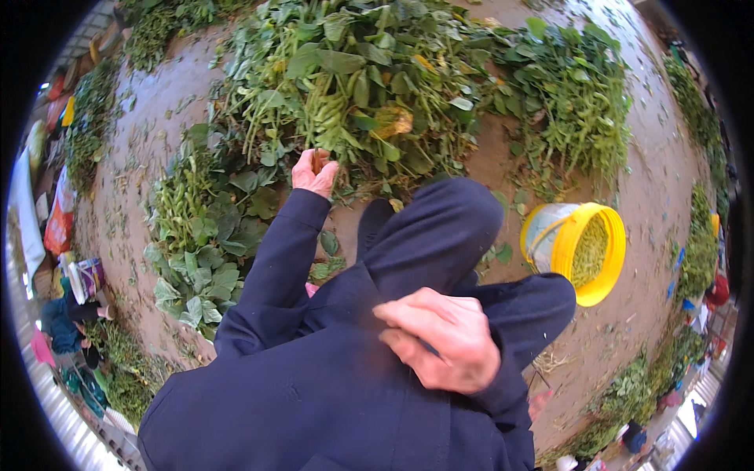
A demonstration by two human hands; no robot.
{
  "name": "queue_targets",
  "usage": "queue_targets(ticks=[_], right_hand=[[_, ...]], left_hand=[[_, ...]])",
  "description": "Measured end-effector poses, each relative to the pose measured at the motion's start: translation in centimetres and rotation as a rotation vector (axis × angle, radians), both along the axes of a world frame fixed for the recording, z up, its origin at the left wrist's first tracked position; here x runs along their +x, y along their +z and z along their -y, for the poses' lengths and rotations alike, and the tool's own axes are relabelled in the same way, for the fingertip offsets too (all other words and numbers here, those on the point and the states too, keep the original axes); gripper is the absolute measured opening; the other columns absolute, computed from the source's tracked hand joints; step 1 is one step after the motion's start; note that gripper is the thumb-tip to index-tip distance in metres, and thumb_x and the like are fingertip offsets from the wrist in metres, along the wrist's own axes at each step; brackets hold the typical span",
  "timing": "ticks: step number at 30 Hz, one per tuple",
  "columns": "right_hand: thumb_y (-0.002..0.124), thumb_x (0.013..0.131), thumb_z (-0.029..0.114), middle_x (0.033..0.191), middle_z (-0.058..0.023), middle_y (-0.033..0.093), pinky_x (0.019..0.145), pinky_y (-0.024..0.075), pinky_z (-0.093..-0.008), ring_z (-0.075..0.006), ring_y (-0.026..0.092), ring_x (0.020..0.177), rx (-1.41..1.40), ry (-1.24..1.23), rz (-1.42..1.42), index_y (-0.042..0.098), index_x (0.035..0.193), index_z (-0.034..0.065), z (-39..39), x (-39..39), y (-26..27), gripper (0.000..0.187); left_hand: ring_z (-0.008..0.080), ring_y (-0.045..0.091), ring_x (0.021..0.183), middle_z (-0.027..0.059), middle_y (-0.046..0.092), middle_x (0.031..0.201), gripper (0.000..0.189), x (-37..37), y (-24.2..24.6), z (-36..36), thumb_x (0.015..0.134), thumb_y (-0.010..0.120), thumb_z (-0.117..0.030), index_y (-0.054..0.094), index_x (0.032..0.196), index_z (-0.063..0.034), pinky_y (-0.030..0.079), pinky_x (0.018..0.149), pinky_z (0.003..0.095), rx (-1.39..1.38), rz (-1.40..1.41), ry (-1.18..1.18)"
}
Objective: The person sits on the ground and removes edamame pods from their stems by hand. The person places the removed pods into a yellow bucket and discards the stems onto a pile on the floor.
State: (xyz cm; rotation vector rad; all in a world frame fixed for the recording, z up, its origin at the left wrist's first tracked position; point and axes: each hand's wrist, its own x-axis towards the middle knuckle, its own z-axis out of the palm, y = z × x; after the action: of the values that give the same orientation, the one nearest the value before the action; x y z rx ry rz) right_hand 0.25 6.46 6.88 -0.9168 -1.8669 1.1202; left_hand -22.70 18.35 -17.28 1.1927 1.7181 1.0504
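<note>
Just in front of my knees, my left hand [315, 174] grips a brownish stem at the near edge of a heap of green pod-bearing bean plants [353, 76], which look like soybeans. Plump pods [327, 115] hang in a cluster right above that hand. My right hand [450, 338] is raised before my chest, fingers bent, with a gap between thumb and forefinger. Nothing shows in it, and it is slightly blurred. Beyond my right knee, a white bucket with a yellow rim [617, 259] lies tilted toward me, with loose green pods [589, 253] inside.
A smaller pile of bean plants [200, 235] lies left of my left arm, another [577, 106] at the front right. Leaf scraps litter the brown floor [642, 235]. At the far left are a person [62, 321], a printed bucket [87, 278] and a red-orange bag [59, 218].
</note>
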Motion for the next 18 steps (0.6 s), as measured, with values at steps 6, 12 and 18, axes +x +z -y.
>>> queue_targets(ticks=[6, 12, 18], right_hand=[[0.06, 0.071, -0.003, 0.073, -0.0144, 0.057, 0.057, 0.0458, -0.0303, -0.0254, 0.058, 0.062, -0.345, -0.173, -0.002, 0.059, 0.087, -0.0031, 0.0, -1.3, -7.4, 0.016], [0.05, 0.082, -0.005, 0.072, -0.0058, 0.054, 0.048, 0.0399, -0.0188, -0.0069, 0.051, 0.051, -0.58, -0.156, -0.241, 0.058, 0.093, -0.0051, -0.4, -0.3, -8.6, 0.013], [0.049, 0.084, -0.002, 0.075, -0.0065, 0.056, 0.045, 0.0377, -0.0179, -0.0066, 0.051, 0.052, -0.585, -0.156, -0.295, 0.058, 0.095, -0.0052, 0.1, -0.1, -8.9, 0.014]], left_hand=[[0.0253, 0.058, 0.077, 0.0158, 0.06, 0.086, 0.044, -2.1, -3.1, -4.0, 0.066, 0.065, -0.019, 0.052, 0.102, 0.003, 0.046, 0.074, 0.0328, -0.068, -0.279, 0.123], [0.0058, 0.036, 0.036, 0.0095, 0.061, 0.072, 0.027, 0.2, -3.8, -3.9, 0.08, 0.06, -0.015, 0.053, 0.1, 0.0019, 0.025, 0.031, 0.0225, -0.429, 0.368, -0.078], [0.0047, 0.032, 0.033, 0.0082, 0.06, 0.07, 0.022, 3.4, 3.2, -3.0, 0.086, 0.054, -0.015, 0.053, 0.102, -0.0001, 0.022, 0.03, 0.0206, -0.458, 0.731, -0.282]])
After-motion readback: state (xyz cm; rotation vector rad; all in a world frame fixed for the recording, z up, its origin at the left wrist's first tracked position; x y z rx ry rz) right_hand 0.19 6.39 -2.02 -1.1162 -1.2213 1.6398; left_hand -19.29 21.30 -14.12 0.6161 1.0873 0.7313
